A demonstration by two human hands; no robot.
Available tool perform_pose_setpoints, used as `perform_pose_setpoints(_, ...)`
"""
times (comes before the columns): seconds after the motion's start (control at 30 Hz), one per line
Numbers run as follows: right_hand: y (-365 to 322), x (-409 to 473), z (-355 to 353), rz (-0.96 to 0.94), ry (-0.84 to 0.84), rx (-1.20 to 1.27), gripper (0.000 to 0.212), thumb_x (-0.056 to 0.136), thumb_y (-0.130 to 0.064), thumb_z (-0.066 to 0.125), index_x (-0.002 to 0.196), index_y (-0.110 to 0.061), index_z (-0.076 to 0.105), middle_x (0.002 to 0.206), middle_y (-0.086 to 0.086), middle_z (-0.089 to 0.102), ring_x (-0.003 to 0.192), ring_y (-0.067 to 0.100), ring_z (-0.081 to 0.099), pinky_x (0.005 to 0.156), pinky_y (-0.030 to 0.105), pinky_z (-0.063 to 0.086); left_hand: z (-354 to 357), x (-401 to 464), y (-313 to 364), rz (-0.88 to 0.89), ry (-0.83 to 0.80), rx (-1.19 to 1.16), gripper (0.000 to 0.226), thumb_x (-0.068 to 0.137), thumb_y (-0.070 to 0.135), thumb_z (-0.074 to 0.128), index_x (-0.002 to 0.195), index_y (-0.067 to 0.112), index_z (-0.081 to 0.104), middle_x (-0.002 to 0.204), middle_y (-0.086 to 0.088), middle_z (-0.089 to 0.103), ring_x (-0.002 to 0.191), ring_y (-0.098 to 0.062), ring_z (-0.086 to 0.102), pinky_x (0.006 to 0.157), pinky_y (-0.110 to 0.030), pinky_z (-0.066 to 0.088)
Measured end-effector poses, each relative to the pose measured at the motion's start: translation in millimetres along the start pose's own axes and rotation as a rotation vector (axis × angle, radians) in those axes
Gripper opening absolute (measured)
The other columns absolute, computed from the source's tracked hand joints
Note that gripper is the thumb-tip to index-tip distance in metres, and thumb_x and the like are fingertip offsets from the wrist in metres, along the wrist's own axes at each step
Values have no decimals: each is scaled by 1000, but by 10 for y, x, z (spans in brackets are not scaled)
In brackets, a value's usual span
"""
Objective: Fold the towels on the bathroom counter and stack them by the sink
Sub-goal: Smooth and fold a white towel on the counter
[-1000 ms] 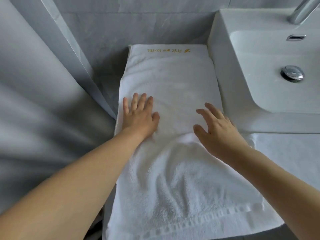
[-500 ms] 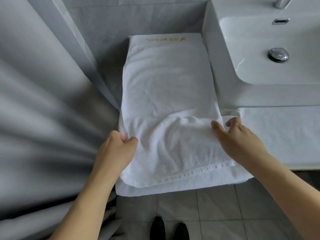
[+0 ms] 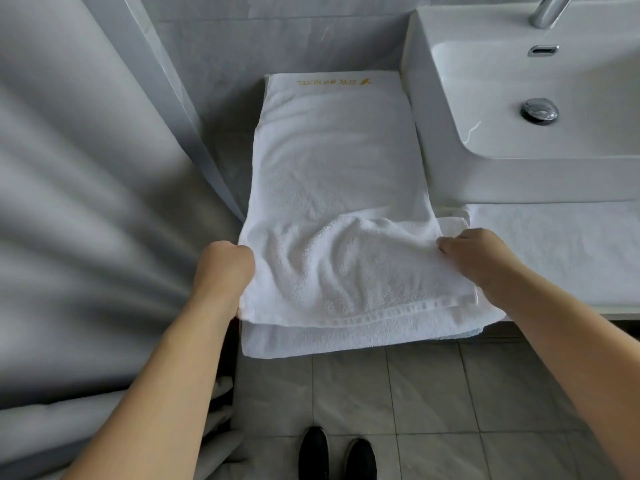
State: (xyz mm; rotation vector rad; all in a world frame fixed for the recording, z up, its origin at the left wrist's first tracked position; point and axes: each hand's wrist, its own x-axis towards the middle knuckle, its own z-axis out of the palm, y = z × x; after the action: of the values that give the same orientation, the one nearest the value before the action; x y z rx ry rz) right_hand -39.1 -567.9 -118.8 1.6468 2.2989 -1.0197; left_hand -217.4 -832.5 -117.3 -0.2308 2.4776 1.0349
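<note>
White towel (image 3: 339, 188) spread lengthwise on table (image 3: 221, 161) left of sink (image 3: 519, 181), near end overhanging front edge. Left hand (image 3: 223, 268) fisted shut on left side edge; right hand (image 3: 479, 259) pinched shut on right side edge. Fold judged under way: both edges best raised level, carried toward far logo end, corners matched, creases smoothed. Towel bulk lies beyond grip, sagging between hands.
</note>
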Motion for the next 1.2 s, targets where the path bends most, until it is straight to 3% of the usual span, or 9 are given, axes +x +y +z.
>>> perform_pose_setpoints(0.13,32,-85,-93,2,68,219,21,95,-28,49,86,-13,62,78,6,60,66,24,55,63,33,46,-134,24,-82,-190,-72,-334,15,94,8,48,90,8,62,87,-11,67,70,-29,64,49,-28,51)
perform_pose_setpoints(0.37,200,-154,-109,94,16,136,24,93,-26,54,90,-5,65,85,17,66,74,34,63,75,42,55,-91,86,-245,-152,-98,-266,17,97,10,52,80,9,58,89,-11,58,68,-25,53,56,-30,44)
perform_pose_setpoints(0.5,282,-194,-28,-9,81,-43,23,90,-20,53,103,-3,60,84,9,62,70,27,56,68,37,47,36,-77,-275,316,181,382,13,83,4,52,96,8,54,95,-12,52,85,-34,51,67,-40,41)
perform_pose_setpoints(0.57,303,-271,84,-131,185,-164,31,87,-16,51,117,-7,52,108,10,56,90,30,53,76,37,42,216,-262,-191,639,258,543,41,77,2,57,118,8,55,120,-17,51,106,-41,50,84,-48,43)
perform_pose_setpoints(0.67,193,-387,260,-494,345,-322,47,90,-20,52,135,-13,43,137,11,42,123,32,42,101,43,35,540,-407,71,938,148,640,51,83,11,54,134,12,47,146,-13,36,134,-36,35,112,-51,26)
perform_pose_setpoints(0.83,-120,-320,581,-697,144,-430,57,103,-42,23,156,-26,9,164,2,2,150,20,-1,122,40,-1,927,-171,169,865,-130,780,58,103,41,20,157,28,4,166,2,-8,151,-21,-13,120,-50,-14)
perform_pose_setpoints(1.03,130,13,581,-588,44,-603,61,97,-55,0,154,-34,-7,163,-6,-12,148,12,-17,119,38,-15,652,104,-300,763,-78,874,68,96,54,-1,157,26,-8,166,2,-10,151,-17,-15,120,-45,-16)
perform_pose_setpoints(1.13,253,18,436,-509,88,-637,63,97,-50,4,155,-27,-5,163,-2,-13,148,15,-17,120,41,-13,441,72,-367,727,-41,889,72,95,57,3,157,23,-8,166,1,-12,151,-20,-15,120,-49,-14)
perform_pose_setpoints(1.2,262,-90,413,-573,179,-655,60,101,-40,17,156,-19,3,163,6,-8,149,22,-13,121,43,-8,345,-46,-392,851,-173,902,79,90,67,11,155,29,-15,163,4,-20,150,-20,-18,119,-51,-14)
